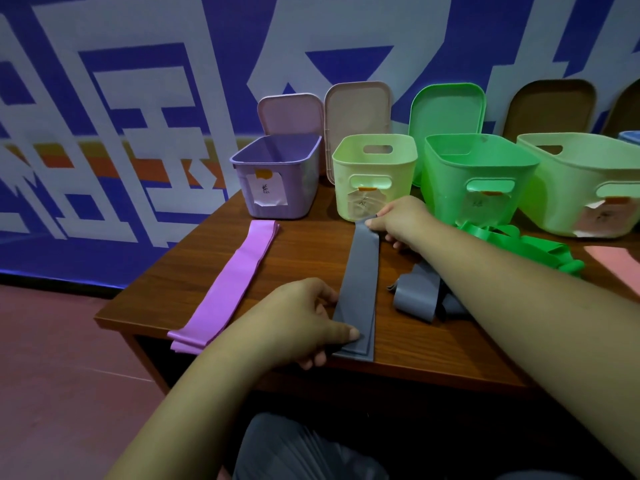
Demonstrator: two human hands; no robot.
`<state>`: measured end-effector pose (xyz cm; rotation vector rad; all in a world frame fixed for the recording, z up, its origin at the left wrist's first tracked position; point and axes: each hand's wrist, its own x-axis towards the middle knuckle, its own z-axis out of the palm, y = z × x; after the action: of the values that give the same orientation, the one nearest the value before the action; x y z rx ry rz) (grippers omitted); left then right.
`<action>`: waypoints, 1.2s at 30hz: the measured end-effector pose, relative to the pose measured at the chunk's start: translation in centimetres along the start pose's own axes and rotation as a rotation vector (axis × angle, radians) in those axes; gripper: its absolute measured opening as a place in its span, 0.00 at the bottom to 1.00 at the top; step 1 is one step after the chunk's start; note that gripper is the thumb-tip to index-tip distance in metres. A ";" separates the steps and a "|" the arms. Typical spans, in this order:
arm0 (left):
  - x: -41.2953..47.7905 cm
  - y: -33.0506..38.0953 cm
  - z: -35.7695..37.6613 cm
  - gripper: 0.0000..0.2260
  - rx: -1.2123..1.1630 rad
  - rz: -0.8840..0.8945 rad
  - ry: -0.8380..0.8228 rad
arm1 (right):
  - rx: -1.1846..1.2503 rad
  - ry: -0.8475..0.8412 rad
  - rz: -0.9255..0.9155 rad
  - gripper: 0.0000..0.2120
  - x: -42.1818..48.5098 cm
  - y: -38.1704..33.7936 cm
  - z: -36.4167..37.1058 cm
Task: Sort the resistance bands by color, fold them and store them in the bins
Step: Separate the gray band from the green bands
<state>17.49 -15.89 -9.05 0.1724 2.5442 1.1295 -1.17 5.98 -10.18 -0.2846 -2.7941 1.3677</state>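
A grey resistance band (pixel 358 289) lies stretched flat on the wooden table (pixel 304 244), running from the front edge toward the bins. My left hand (pixel 304 320) pinches its near end, thumb on top. Its far end is pinched by my right hand (pixel 403 220), just in front of the pale green bin (pixel 374 174). More grey bands (pixel 420 296) lie crumpled to the right, partly under my right forearm. A purple band (pixel 228 285) lies flat on the left. Green bands (pixel 540 247) are heaped at the right.
A purple bin (pixel 277 174), a bright green bin (pixel 478 174) and another pale green bin (pixel 585 181) stand in a row at the back, lids leaning on the wall behind. A pink band (pixel 616 265) shows at the right edge. The table's left corner is near the purple band.
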 end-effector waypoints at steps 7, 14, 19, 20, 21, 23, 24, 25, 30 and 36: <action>-1.6 -0.5 -0.1 0.27 0.102 0.063 0.026 | -0.166 -0.031 -0.008 0.13 -1.2 -0.3 -1.2; -2.3 -0.7 0.6 0.05 0.164 0.190 0.116 | -0.123 -0.131 -0.013 0.10 -2.3 1.7 -3.2; -2.3 -0.4 0.7 0.03 0.225 0.257 0.196 | -0.058 -0.153 -0.123 0.09 -3.5 2.4 -4.2; -2.3 -0.3 0.7 0.03 0.225 0.272 0.199 | -0.045 -0.148 -0.138 0.09 -3.8 2.4 -4.3; -2.4 -0.2 0.8 0.02 0.233 0.276 0.195 | -0.033 -0.144 -0.150 0.09 -4.1 2.2 -4.3; -2.4 -0.1 0.8 0.02 0.280 0.249 0.160 | -0.025 -0.139 -0.175 0.09 -4.6 2.0 -4.4; -2.3 -0.1 0.8 0.01 0.308 0.227 0.132 | -0.032 -0.138 -0.190 0.09 -4.9 1.9 -4.5; -2.4 -0.1 0.9 0.02 0.329 0.205 0.102 | -0.043 -0.137 -0.204 0.08 -5.1 1.8 -4.6; -2.5 0.6 0.4 0.05 0.329 0.165 0.062 | -0.147 -0.109 -0.301 0.07 -6.0 1.6 -6.4; 1.2 5.2 1.8 0.19 0.346 0.267 0.207 | -0.156 -0.130 -0.345 0.05 -6.7 3.3 -8.9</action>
<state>16.88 -10.83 -6.63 0.5198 2.9569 0.8169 6.79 13.73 -6.83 0.2840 -2.8770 1.1299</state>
